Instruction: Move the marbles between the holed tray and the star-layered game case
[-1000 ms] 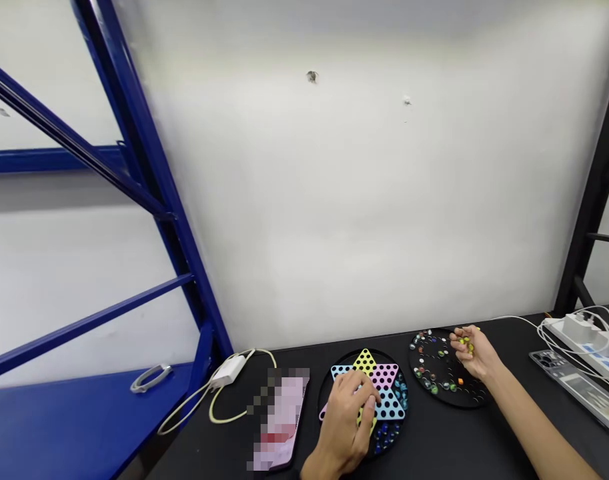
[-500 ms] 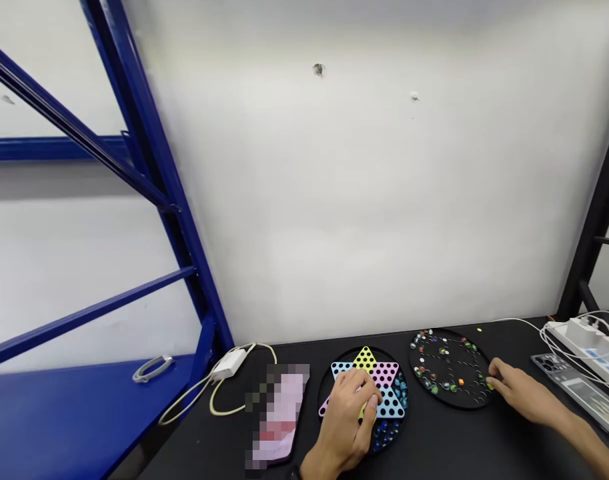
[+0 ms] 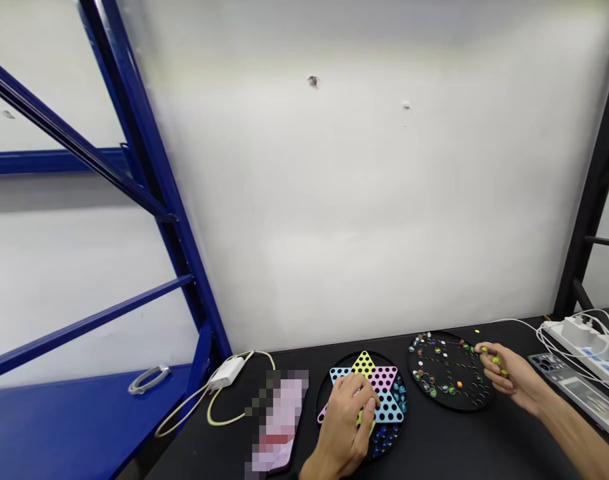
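Note:
My left hand (image 3: pixel 344 421) lies palm down on a round Chinese checkers board (image 3: pixel 390 413) with a multicoloured star, covering its middle. Its fingers are stretched out and loosely bent, the thumb apart. Blue marbles (image 3: pixel 385 433) fill the board's lower right edge pocket. My right hand (image 3: pixel 521 385) is curled, palm turned partly up, around several yellow marbles (image 3: pixel 495 360). It hovers at the right rim of a second, black round board (image 3: pixel 449 373). Assorted loose marbles lie around that board, along with a small orange cube (image 3: pixel 459 385).
To the left of the star board is a pink phone (image 3: pixel 290 417), partly blurred. A white charger (image 3: pixel 227 372) with a cable lies beyond it. On the right are a clear case (image 3: pixel 579 393) and a power strip (image 3: pixel 587 340) with tangled cables. A small yellow dot (image 3: pixel 477 331) sits behind the black board.
My right hand left the black board's upper right part, reached down at its right rim, then lifted and turned up with yellow marbles in it. My left hand stayed in place.

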The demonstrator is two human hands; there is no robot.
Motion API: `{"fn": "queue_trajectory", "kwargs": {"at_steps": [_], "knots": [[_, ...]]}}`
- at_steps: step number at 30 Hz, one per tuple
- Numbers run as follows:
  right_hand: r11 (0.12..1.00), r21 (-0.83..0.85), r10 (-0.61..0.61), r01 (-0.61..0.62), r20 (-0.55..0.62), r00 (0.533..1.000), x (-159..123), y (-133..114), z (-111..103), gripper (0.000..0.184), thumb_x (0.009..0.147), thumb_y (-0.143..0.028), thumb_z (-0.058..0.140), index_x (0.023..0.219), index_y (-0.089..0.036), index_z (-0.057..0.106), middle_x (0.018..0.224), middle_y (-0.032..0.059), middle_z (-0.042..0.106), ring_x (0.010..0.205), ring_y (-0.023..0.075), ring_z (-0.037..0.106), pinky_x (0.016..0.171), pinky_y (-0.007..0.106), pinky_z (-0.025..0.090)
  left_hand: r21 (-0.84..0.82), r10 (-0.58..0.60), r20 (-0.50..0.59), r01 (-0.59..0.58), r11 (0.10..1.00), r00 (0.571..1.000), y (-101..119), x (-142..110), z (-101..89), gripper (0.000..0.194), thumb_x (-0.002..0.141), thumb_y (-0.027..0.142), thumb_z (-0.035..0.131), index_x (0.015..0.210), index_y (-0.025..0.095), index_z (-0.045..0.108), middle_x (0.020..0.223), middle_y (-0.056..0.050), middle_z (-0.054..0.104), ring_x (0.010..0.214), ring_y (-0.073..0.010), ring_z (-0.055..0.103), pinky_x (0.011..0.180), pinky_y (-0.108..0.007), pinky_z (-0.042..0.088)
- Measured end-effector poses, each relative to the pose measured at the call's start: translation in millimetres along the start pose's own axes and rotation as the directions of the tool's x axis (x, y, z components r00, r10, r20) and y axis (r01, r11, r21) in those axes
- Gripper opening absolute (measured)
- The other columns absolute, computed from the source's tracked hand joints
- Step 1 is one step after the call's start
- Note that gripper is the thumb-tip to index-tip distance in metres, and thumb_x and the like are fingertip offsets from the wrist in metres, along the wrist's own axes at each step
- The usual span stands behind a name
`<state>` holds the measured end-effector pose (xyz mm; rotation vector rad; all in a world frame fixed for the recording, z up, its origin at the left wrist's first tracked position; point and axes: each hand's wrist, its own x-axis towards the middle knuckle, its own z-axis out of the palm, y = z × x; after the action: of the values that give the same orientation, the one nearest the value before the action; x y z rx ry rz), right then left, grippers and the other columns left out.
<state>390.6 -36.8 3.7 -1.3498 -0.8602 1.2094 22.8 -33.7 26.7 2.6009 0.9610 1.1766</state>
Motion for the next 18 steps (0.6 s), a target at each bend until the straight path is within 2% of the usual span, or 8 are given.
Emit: {"fn": "queue_trajectory", "kwargs": {"at_steps": [2,4,7,9,11,13,15,18], "knots": [[0.976,0.217,0.019,-0.032,0.058,0.998,12.1,-5.9,12.0,0.029,0.086,-0.047,0.045,0.083,-0.02,0.057,0.056,-0.0065,0.039,0.036,0.0058,0.022,0.034,0.019,0.015,-0.005,0.007,-0.004,-0.007,1.0,1.0,0.0,0.3,0.3,0.033,0.099,0.025,0.029,0.079,0.022,0.056,0.08,-0.004,0.06,0.077,-0.019,0.055,0.075,-0.035,0.043],[0.971,0.238,0.011,-0.025,0.06,0.998,29.4,-4.4,24.0,0.03,0.086,-0.045,0.042,0.081,-0.02,0.056,0.058,-0.0039,0.044,0.036,0.006,0.026,0.034,0.019,0.016,-0.006,0.012,-0.01,-0.012,1.0,1.0,-1.7,-0.1,1.7,0.034,0.099,0.025,0.028,0.079,0.022,0.055,0.08,-0.004,0.06,0.077,-0.0189,0.055,0.075,-0.035,0.043],[0.995,-0.082,-0.056,0.051,-0.068,0.996,57.9,6.7,37.5,0.034,0.089,-0.047,0.037,0.079,-0.02,0.056,0.058,-0.0016,0.048,0.037,0.0087,0.033,0.035,0.02,0.02,-0.001,0.042,-0.033,-0.042,0.999,0.999,-7.2,-1.7,4.6,0.035,0.1,0.025,0.027,0.078,0.023,0.054,0.078,-0.004,0.059,0.075,-0.0188,0.055,0.073,-0.035,0.043],[0.927,-0.36,-0.155,0.105,-0.112,0.982,72.4,15.3,43.3,0.035,0.09,-0.047,0.038,0.074,-0.021,0.056,0.059,0.0005,0.051,0.044,0.0129,0.045,0.04,0.022,0.029,0.005,0.063,-0.06,-0.063,0.998,0.996,-10.5,-2.7,5.7,0.036,0.1,0.026,0.026,0.079,0.023,0.054,0.078,-0.004,0.059,0.074,-0.0188,0.055,0.073,-0.035,0.043],[0.743,-0.654,-0.254,0.139,-0.084,0.963,80.3,22.9,48.5,0.034,0.092,-0.043,0.041,0.073,-0.021,0.058,0.067,0.0045,0.059,0.06,0.0191,0.06,0.051,0.026,0.04,0.015,0.06,-0.067,-0.059,0.998,0.996,-11.5,-3.0,4.9,0.035,0.1,0.025,0.026,0.079,0.023,0.054,0.079,-0.004,0.06,0.076,-0.0188,0.056,0.074,-0.036,0.042],[0.434,-0.889,-0.316,0.147,0.002,0.949,82.4,29.2,55.1,0.033,0.096,-0.04,0.039,0.082,-0.021,0.063,0.083,0.0085,0.067,0.081,0.0246,0.067,0.067,0.031,0.046,0.025,0.052,-0.052,-0.051,0.998,0.997,-10.2,-2.6,2.3,0.034,0.099,0.023,0.027,0.079,0.022,0.055,0.08,-0.004,0.061,0.077,-0.0187,0.056,0.074,-0.036,0.043],[0.164,-0.975,-0.311,0.15,0.093,0.946,81.6,33.7,62.7,0.035,0.1,-0.037,0.034,0.097,-0.021,0.065,0.096,0.0111,0.07,0.093,0.0275,0.068,0.076,0.034,0.046,0.031,0.052,-0.035,-0.051,0.998,0.998,-7.9,-1.6,-0.6,0.033,0.099,0.022,0.029,0.08,0.022,0.055,0.081,-0.004,0.061,0.077,-0.0188,0.057,0.075,-0.036,0.043],[0.027,-0.982,-0.276,0.186,0.171,0.946,80.7,36.9,72.1,0.034,0.101,-0.032,0.032,0.108,-0.02,0.063,0.106,0.0136,0.07,0.099,0.0287,0.068,0.081,0.036,0.046,0.03,0.044,-0.02,-0.044,0.999,0.999,-5.9,-0.9,-2.6,0.032,0.098,0.022,0.029,0.08,0.022,0.055,0.081,-0.004,0.061,0.077,-0.0191,0.057,0.076,-0.036,0.044]]}}
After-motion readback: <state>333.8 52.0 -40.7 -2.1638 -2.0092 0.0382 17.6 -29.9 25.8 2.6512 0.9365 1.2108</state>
